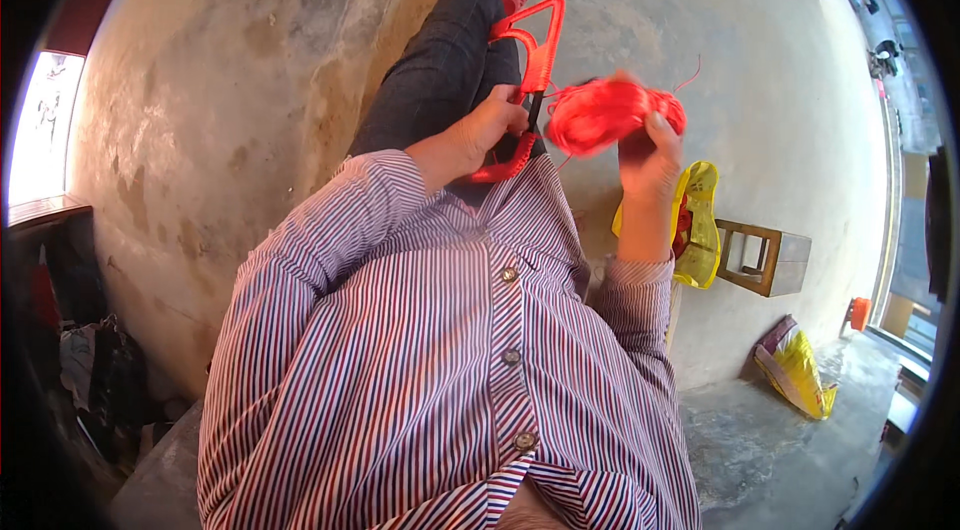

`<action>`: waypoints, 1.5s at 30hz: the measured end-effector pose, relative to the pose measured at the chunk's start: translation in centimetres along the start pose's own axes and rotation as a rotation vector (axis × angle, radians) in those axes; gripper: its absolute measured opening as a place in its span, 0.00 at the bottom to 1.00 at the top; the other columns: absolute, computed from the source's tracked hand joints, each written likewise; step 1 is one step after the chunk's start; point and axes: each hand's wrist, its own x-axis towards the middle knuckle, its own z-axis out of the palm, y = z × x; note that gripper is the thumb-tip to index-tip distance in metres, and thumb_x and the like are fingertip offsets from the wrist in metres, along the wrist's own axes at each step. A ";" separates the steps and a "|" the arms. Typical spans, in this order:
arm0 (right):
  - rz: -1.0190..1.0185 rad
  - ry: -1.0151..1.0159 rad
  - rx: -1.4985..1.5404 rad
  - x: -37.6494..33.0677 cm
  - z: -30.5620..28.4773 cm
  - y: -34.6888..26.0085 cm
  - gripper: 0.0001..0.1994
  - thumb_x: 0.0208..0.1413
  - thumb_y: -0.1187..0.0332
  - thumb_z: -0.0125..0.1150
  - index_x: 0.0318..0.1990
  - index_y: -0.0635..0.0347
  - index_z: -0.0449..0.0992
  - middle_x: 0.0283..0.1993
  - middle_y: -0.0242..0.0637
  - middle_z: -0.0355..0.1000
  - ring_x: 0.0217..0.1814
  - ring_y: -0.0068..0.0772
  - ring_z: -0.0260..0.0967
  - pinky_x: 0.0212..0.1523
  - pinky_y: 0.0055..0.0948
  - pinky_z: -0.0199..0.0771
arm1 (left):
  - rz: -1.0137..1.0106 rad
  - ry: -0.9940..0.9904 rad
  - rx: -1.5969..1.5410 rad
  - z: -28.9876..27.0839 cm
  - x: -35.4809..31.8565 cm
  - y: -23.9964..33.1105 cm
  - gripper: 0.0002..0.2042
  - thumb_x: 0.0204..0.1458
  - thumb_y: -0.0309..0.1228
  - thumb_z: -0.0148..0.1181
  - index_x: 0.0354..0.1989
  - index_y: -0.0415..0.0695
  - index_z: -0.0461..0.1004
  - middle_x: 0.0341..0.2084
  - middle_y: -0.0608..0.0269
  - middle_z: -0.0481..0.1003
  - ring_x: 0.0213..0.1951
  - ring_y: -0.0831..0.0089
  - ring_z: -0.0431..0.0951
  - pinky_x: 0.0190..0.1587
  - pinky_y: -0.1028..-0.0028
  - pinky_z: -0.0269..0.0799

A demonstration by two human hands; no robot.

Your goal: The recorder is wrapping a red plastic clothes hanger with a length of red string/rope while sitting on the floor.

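My left hand (492, 128) is closed round a black, angular frame (541, 70) above my lap. Red cord is wound tightly over most of the frame, and a short bare black stretch shows beside my fingers. To the right of it, my right hand (650, 155) grips a loose bundle of red cord (605, 117), thumb on the near side. The bundle is slightly blurred. A thin strand sticks up from its far right side, and other strands run between bundle and frame. The fingers under the bundle are partly hidden.
Right of my right forearm stands a yellow basket (706, 220) with red stuff inside, next to a small wooden stool (765, 260). A yellow and purple sack (795, 370) lies further right. Dark bags (95, 360) sit at left. My outstretched legs (430, 70) cross the concrete floor (270, 50).
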 end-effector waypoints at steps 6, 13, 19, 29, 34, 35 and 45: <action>0.095 -0.494 0.410 -3.2 5.8 -5.6 0.21 0.53 0.54 0.57 0.43 0.58 0.59 0.23 0.34 0.67 0.20 0.29 0.62 0.25 0.30 0.64 | 0.000 0.066 0.040 0.2 -0.4 -0.4 0.29 0.41 0.24 0.48 0.58 0.35 0.60 0.36 0.64 0.65 0.36 0.77 0.64 0.46 0.79 0.60; 0.047 -0.373 0.398 -9.5 9.8 -9.5 0.20 0.55 0.53 0.56 0.48 0.57 0.65 0.37 0.33 0.70 0.27 0.26 0.68 0.31 0.30 0.70 | -0.017 0.055 0.038 0.4 0.1 -0.6 0.30 0.39 0.23 0.46 0.58 0.34 0.59 0.42 0.59 0.65 0.43 0.72 0.65 0.50 0.76 0.60; -0.198 -0.142 -0.082 -10.1 9.1 -11.1 0.13 0.59 0.62 0.52 0.47 0.57 0.69 0.36 0.30 0.71 0.33 0.24 0.69 0.40 0.25 0.72 | 0.787 0.228 0.901 3.0 -2.4 0.2 0.30 0.38 0.17 0.52 0.57 0.39 0.60 0.53 0.47 0.63 0.57 0.57 0.62 0.60 0.69 0.57; 0.010 -0.571 -1.512 -2.5 0.3 -0.6 0.19 0.41 0.66 0.63 0.45 0.57 0.76 0.40 0.44 0.72 0.44 0.44 0.70 0.45 0.32 0.68 | 0.414 0.324 0.974 -3.9 -1.8 1.6 0.10 0.52 0.32 0.59 0.34 0.37 0.71 0.21 0.56 0.75 0.24 0.76 0.75 0.28 0.74 0.68; 0.323 -0.343 -1.376 -1.4 3.5 4.8 0.15 0.43 0.64 0.63 0.40 0.58 0.77 0.39 0.48 0.74 0.44 0.47 0.72 0.42 0.32 0.71 | 0.201 0.336 0.935 -1.1 -2.3 0.4 0.13 0.55 0.37 0.55 0.35 0.38 0.72 0.25 0.48 0.76 0.30 0.63 0.79 0.32 0.67 0.71; 0.281 -0.315 -1.293 -1.4 3.4 4.7 0.15 0.43 0.63 0.65 0.39 0.60 0.77 0.36 0.46 0.76 0.41 0.45 0.74 0.42 0.31 0.72 | 0.305 0.360 0.895 -1.2 -2.4 0.7 0.12 0.54 0.36 0.55 0.34 0.39 0.72 0.24 0.48 0.75 0.29 0.62 0.79 0.31 0.67 0.71; -0.383 -0.229 -1.037 -3.5 5.2 2.6 0.23 0.45 0.74 0.65 0.51 0.65 0.67 0.50 0.42 0.70 0.52 0.42 0.69 0.54 0.41 0.67 | 0.296 0.223 -0.002 3.9 -5.6 8.5 0.07 0.52 0.32 0.50 0.25 0.44 0.71 0.17 0.69 0.69 0.15 0.78 0.63 0.17 0.76 0.57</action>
